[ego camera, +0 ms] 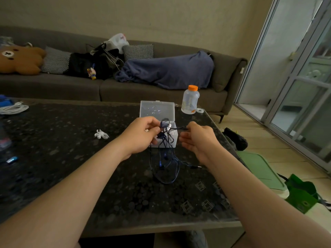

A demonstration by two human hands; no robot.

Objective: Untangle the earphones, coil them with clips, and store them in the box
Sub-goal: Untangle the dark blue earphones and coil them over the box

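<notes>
We are at the untangling step. Left, white clips (101, 134) wait on the table (53, 149). Our left hand (141, 136) pinches the knotted earphones (165, 140) before the open box (157, 111); our right hand (197, 138) pinches one strand, which we judge must be drawn free next.

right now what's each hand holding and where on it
Left hand pinches the tangled top of the earphones; right hand pinches one strand pulled sideways. The rest hangs to the table.

Bare tabletop (71, 167) lies open to my left and near edge, while ahead the open clear box (157, 111), the orange-capped bottle (190, 100) and dangling earphone cords (166, 158) block me.
</notes>
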